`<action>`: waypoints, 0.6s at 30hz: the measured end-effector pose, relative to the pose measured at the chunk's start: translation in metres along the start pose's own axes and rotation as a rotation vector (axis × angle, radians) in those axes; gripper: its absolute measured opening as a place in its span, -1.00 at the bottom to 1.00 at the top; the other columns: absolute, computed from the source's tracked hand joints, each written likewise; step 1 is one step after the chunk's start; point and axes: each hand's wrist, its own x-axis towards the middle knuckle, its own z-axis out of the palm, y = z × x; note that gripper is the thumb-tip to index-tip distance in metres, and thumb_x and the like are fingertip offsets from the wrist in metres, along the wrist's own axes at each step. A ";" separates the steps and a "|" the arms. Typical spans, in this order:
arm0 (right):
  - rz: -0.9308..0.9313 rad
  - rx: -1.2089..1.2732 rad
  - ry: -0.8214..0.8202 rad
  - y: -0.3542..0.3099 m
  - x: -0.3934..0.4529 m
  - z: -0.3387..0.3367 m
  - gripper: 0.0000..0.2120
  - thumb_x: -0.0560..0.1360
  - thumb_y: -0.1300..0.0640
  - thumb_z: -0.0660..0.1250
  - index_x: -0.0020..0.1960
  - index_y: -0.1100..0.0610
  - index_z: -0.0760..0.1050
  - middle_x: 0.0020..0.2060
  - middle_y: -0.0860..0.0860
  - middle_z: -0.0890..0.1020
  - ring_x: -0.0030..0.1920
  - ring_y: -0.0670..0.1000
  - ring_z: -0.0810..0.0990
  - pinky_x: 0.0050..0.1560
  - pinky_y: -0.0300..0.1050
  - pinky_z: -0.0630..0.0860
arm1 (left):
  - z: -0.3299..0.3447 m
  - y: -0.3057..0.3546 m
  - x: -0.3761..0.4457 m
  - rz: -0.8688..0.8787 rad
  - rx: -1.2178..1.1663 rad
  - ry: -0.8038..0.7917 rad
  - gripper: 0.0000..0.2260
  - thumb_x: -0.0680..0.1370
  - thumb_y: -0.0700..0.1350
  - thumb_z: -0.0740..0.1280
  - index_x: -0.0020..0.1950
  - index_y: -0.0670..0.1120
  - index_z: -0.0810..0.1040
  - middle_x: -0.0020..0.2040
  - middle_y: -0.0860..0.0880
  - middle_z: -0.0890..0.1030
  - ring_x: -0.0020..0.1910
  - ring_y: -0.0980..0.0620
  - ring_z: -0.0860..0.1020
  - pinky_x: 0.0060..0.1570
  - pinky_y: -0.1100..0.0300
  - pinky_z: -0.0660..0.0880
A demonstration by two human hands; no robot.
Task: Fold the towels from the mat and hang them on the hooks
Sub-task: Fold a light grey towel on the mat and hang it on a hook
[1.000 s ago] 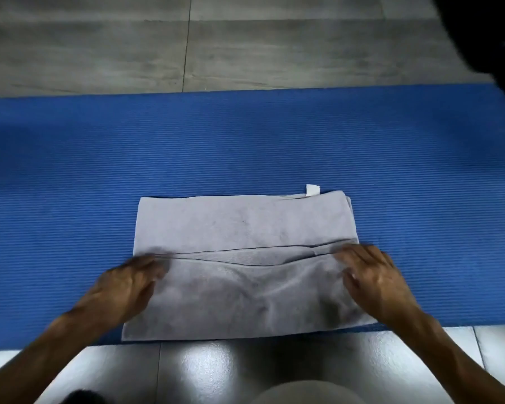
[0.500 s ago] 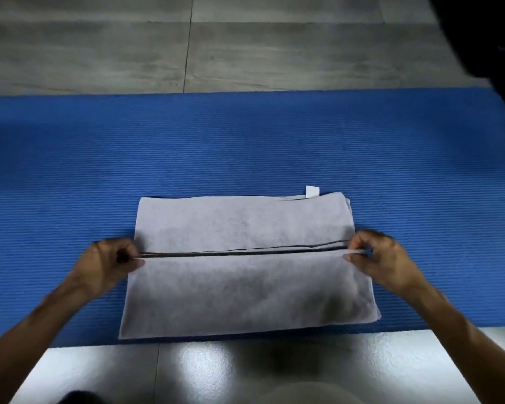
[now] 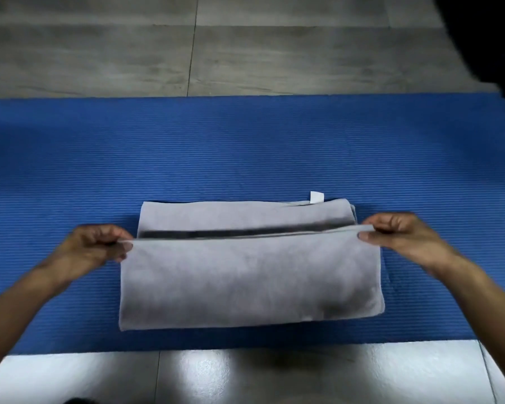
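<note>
Glossy white floor tile (image 3: 245, 377) nearest, down at 6 o'clock, catching a bright glare. Just past it, the near edge of the blue ribbed mat (image 3: 245, 147), running full width from 9 to 3 o'clock.

Grey towel (image 3: 251, 281) flat on the mat, a bit below centre, already folded into a wide rectangle with its near fold close to the mat's near edge. Top layer lifted off the lower layer along its far edge, dark gap of shadow showing under that raised edge. Lower layer peeking out beyond, toward 12 o'clock.

Left hand (image 3: 91, 249) at about 8 o'clock, pinching the left corner of that raised edge between thumb and curled fingers. Right hand (image 3: 405, 237) at about 3 o'clock, same deal on the right corner, thumb underneath, fingers curled over the top. Both forearms bare, coming in from the bottom corners. Edge pulled fairly taut and straight between the two pinches.

Small white tag (image 3: 317, 197) sticking up from the towel's far edge, around 1 o'clock from towel centre.

Further out at 12 o'clock, grey wood-look floor (image 3: 129, 53) with grout lines. Something dark (image 3: 490, 39) at 2 o'clock in the top corner, too shadowed to tell what.
</note>
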 end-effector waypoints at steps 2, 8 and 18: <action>-0.012 0.062 0.072 -0.013 0.014 -0.002 -0.90 0.48 0.26 0.42 0.00 0.22 0.63 -0.12 0.05 0.72 -0.10 -0.05 0.67 -0.08 -0.39 0.54 | -0.003 0.014 0.013 -0.020 -0.030 0.110 -0.95 0.50 -0.34 0.39 -0.09 -0.23 0.61 -0.29 -0.16 0.64 -0.43 0.24 0.55 -0.46 0.41 0.38; 0.064 0.031 0.232 -0.014 0.062 0.010 -0.89 0.50 0.31 0.40 -0.13 0.13 0.56 -0.24 -0.04 0.60 -0.18 -0.06 0.56 -0.32 -0.54 0.44 | 0.015 0.049 0.054 -0.040 -0.179 0.202 -0.84 0.48 -0.52 0.28 -0.14 -0.29 0.52 -0.57 0.09 0.55 -0.59 0.22 0.48 -0.56 0.44 0.37; -0.404 -0.696 0.465 0.025 -0.002 0.114 -0.59 0.58 0.04 0.09 0.36 0.14 0.44 0.34 0.11 0.46 0.29 0.13 0.43 0.29 0.07 0.40 | 0.087 0.000 -0.007 0.500 0.486 0.332 -0.83 0.49 -0.27 0.26 0.04 -0.17 0.56 -0.03 0.03 0.49 -0.12 0.25 0.36 0.13 0.54 0.27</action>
